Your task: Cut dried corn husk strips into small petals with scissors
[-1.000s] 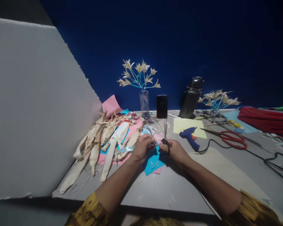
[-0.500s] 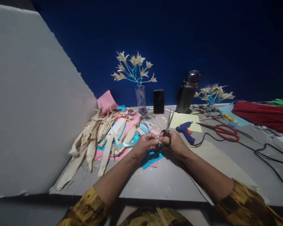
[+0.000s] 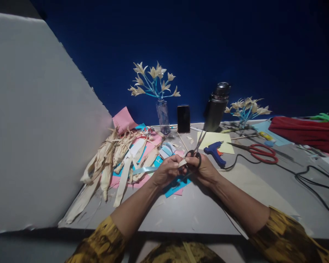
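Observation:
My right hand [image 3: 205, 168] is closed on black-handled scissors [image 3: 195, 153], whose blades point up and away towards the yellow paper. My left hand [image 3: 166, 170] pinches a small pale strip of husk [image 3: 182, 163] right beside the scissors' handles. Both hands meet above a blue paper sheet [image 3: 175, 185] lying on the grey table [image 3: 203, 212].
A heap of dried corn husks [image 3: 117, 160] on pink and blue paper lies to the left. Behind stand a vase of husk flowers [image 3: 157, 95], a phone [image 3: 183, 118] and a flask [image 3: 217, 106]. A blue glue gun [image 3: 214, 150], red scissors [image 3: 259, 152] and cables [image 3: 312, 182] lie right.
The scissors' blades have tilted from upright to leaning right. My hands have closed together a little, and the pale strip now shows between them.

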The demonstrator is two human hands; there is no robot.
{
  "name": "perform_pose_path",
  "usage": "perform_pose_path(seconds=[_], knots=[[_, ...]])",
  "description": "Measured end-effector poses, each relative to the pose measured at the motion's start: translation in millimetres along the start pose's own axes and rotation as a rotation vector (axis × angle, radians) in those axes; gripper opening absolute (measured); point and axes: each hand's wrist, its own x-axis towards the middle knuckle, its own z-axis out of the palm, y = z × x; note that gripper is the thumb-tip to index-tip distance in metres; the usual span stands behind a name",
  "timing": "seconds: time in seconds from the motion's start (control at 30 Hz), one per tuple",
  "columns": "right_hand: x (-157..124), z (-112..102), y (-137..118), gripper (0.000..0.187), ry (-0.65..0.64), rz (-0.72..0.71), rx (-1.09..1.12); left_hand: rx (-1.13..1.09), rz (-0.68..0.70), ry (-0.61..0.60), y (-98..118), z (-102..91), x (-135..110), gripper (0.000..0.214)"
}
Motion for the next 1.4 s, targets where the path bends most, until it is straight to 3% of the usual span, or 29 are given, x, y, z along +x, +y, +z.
perform_pose_path(seconds=[0.1,0.23,0.5,0.6,0.77,0.93,1.03,1.13,1.27,1.4], knots=[[1.2,-1.3,-0.1,0.026,0.0,-0.023,-0.015,0.025,0.015,0.045,-3.1,2.8,0.5,0.037],[0.8,-1.3,0.5,0.027,0.03,-0.038,-0.025,0.073,-0.012,0.149,-6.9,5.6,1.3,0.027],[1.7,-2.7,-1.8,0.024,-0.012,0.021,0.09,-0.185,-0.029,0.027,-1.3,6.1,0.0,0.036],[3.2,-3.3,0.4,0.025,0.021,-0.01,0.038,-0.129,-0.012,0.065,-2.6,6.9,0.5,0.044],[1.8,-0.5,3.2,0.029,0.078,-0.037,-0.026,0.014,-0.041,0.177,-7.7,6.9,1.7,0.027],[0.3,-1.5,0.7,0.028,-0.021,0.015,0.066,-0.138,-0.026,0.067,-4.8,6.7,1.0,0.027],[1.1,-3.2,-0.7,0.028,-0.009,0.022,0.108,-0.223,-0.047,0.031,-2.6,6.4,0.4,0.031],[1.4,-2.8,0.4,0.028,0.03,0.008,0.064,-0.188,-0.047,0.063,-5.1,6.1,0.4,0.041],[0.3,0.0,2.6,0.031,0.031,-0.019,0.004,-0.092,-0.05,0.168,-10.3,5.9,1.1,0.031],[0.6,0.3,0.5,0.032,0.03,0.011,0.072,-0.186,-0.044,0.083,-8.8,5.5,1.3,0.03]])
